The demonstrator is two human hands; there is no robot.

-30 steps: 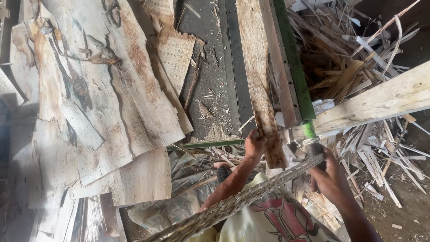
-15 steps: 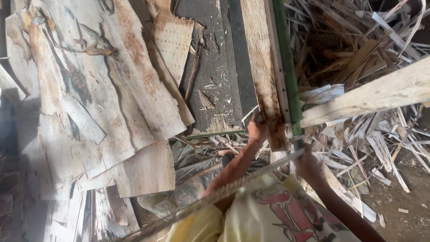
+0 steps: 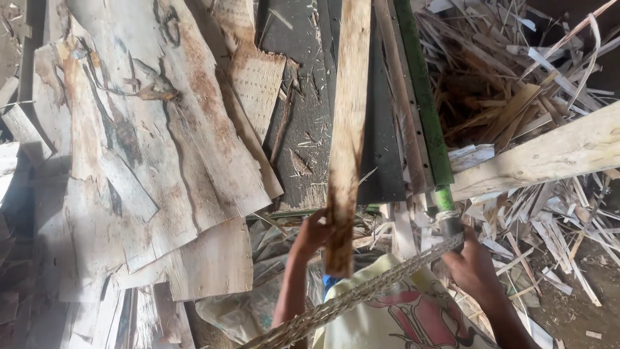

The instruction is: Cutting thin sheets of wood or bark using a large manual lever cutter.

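While rough, curling veneer sheets [image 3: 161, 161] with torn edges cover the machine bed's [image 3: 310, 129] left side, the left hand [image 3: 313, 232] pinches a long pale wood strip [image 3: 347, 136] lying along the dark bed. A braided rope [image 3: 361, 294] crosses in front. The right hand [image 3: 475, 268] wraps the green lever's [image 3: 426, 110] grip at the bed's right edge, beside splintered offcuts [image 3: 523, 84].

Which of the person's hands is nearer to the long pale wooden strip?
Left. The left hand grips the long pale wooden strip near its lower end; the right hand is apart from it, at the green lever's handle.
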